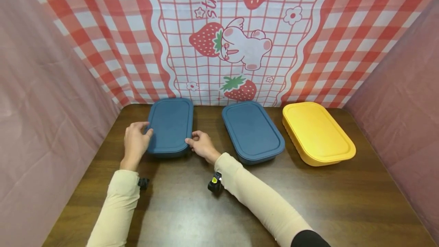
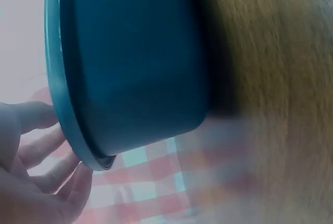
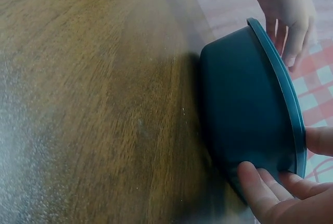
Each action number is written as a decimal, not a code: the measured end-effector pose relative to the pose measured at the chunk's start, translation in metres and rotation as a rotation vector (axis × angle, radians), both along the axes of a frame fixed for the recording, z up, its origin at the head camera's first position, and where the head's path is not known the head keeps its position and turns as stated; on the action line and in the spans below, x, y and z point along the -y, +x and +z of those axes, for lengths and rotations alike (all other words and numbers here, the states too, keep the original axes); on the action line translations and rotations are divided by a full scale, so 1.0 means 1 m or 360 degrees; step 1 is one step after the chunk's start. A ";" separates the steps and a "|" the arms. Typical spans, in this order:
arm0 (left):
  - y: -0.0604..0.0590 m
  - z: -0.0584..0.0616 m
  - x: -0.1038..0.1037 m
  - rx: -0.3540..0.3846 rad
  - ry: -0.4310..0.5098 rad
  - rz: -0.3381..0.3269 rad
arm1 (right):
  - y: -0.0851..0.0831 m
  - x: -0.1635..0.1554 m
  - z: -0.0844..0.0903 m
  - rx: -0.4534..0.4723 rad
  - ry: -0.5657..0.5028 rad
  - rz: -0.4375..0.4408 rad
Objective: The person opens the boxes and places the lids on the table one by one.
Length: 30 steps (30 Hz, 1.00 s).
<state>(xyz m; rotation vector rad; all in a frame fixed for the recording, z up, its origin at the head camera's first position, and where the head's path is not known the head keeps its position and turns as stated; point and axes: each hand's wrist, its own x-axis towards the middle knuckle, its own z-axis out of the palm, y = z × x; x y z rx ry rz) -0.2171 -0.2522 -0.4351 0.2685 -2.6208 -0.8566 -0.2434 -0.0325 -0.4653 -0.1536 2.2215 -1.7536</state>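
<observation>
Cream sleeves reaching in over dark wood-grain table point(image 1: 192, 209). Left hand point(image 1: 135, 143) and right hand point(image 1: 202, 146) flanking left blue container point(image 1: 170, 127), sitting at table's back-left: rounded-rectangle, matte plastic, lidded. Left fingers point(image 2: 47, 153) lying loose against lid rim; right fingers point(image 3: 260, 185) curling against side wall. Second blue container point(image 1: 252, 130) and yellow container point(image 1: 317, 132) sitting further right. Strawberry-print cloth point(image 1: 240, 37) hanging behind.

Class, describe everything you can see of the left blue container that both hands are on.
The left blue container is a rectangular, round-cornered box, plastic by its look, with a flat lid whose rim overhangs the body. It sits closed and level on the wooden table. The left hand touches its left edge; the right hand holds its right corner.
</observation>
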 end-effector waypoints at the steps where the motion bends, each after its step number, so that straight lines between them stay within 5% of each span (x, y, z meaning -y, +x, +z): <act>1: 0.001 0.001 -0.001 0.0006 -0.0027 -0.0015 | 0.000 0.000 0.000 -0.0001 0.0001 0.0001; 8: 0.009 0.006 -0.011 0.0018 -0.0178 -0.0126 | 0.001 0.001 0.001 -0.0014 0.0047 -0.0008; 17: 0.016 0.009 -0.017 0.0112 -0.0230 -0.0352 | 0.002 0.002 0.002 -0.0190 0.0217 -0.0004; 30: 0.024 0.008 -0.023 0.0176 -0.0248 -0.0595 | 0.004 0.001 0.003 -0.0199 0.0249 0.0004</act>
